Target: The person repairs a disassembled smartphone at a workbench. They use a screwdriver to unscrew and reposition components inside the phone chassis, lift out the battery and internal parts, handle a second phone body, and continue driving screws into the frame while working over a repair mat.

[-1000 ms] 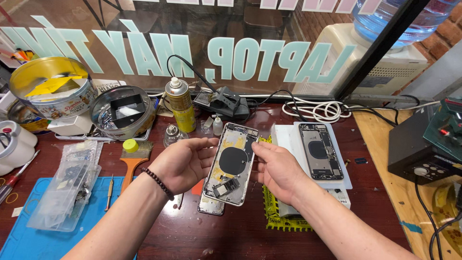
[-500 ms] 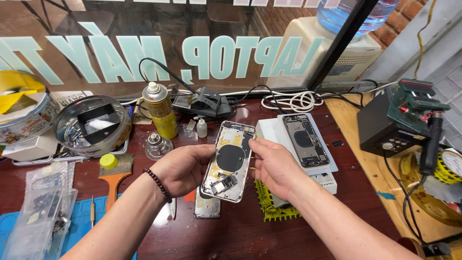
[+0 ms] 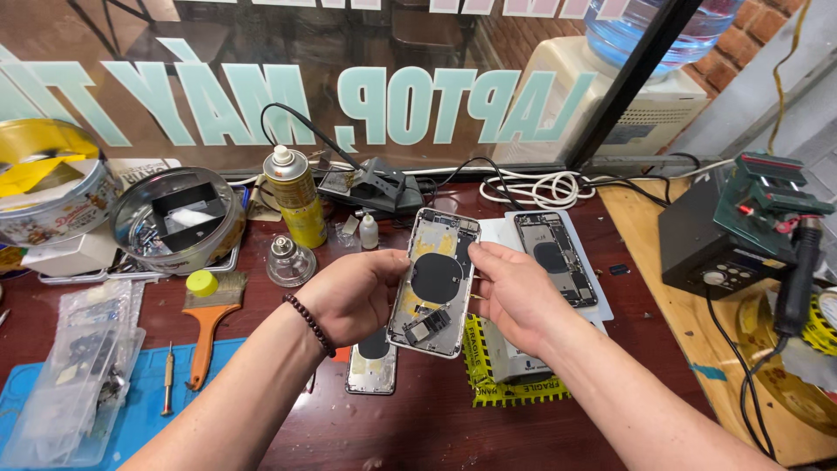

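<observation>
Silver-edged phone housing (image 3: 433, 281) sits between both hands above the dark wooden bench (image 3: 610, 288), inside facing up. Left hand (image 3: 353, 295) pinches its left edge, right hand (image 3: 514, 292) its right. Best to grip by the rim only, sparing the coil. Behind lie 1 more opened phone (image 3: 554, 257) and a spray can (image 3: 296, 196).

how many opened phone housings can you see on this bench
3: one phone housing held up between the left hand and right hand, one on the white pad behind, one lying below the left hand. More may be hidden.
</observation>
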